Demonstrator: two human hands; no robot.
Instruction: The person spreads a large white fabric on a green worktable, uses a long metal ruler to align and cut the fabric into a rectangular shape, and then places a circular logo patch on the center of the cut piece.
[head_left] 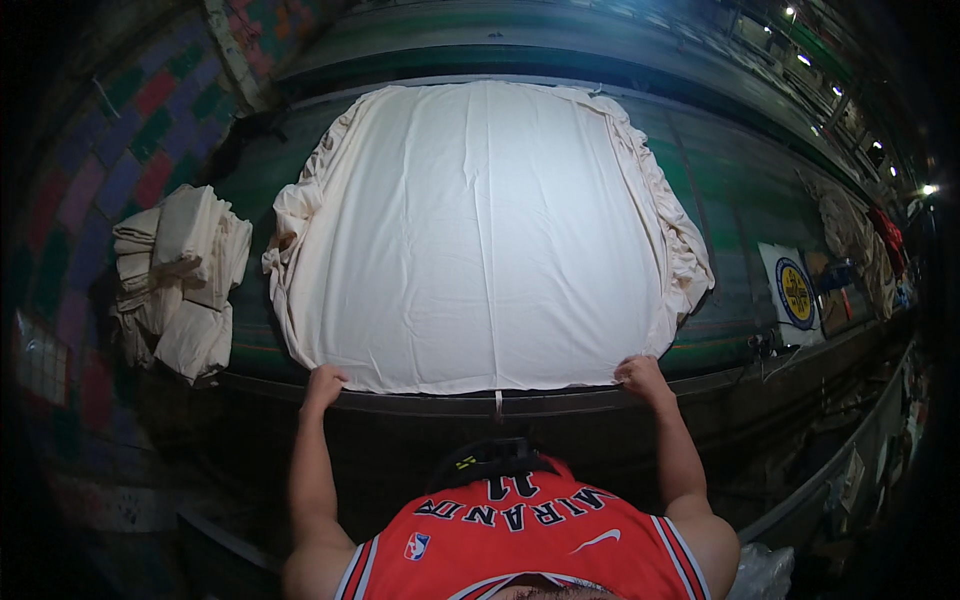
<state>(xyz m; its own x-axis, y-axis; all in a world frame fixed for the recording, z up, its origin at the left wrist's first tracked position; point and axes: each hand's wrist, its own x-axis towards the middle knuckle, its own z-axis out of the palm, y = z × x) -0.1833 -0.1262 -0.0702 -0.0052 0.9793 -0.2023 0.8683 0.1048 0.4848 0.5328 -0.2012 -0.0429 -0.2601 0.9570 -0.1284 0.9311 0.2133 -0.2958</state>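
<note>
1. A long green table (740,190) runs across the view and bends away toward the upper right, with a dark metal edge along the near side.
2. A large cream cloth (480,230) lies spread flat on that table, straight in front of the person. Its middle is smooth with a faint centre crease, and its left and right sides are bunched into ruffles (the far edge looks fairly straight).
3. A pile of folded cream cloths (175,285) sits to the left of the spread cloth, well apart from it, beside a wall of coloured tiles (110,150).
4. The left hand (324,384) rests at the cloth's near left corner, fingers curled down over the hem and gripping it.
5. The right hand (640,376) is at the near right corner, fingers closed and pinching the hem there.
6. A small round blue and yellow emblem (797,293) lies on the table to the right.
</note>
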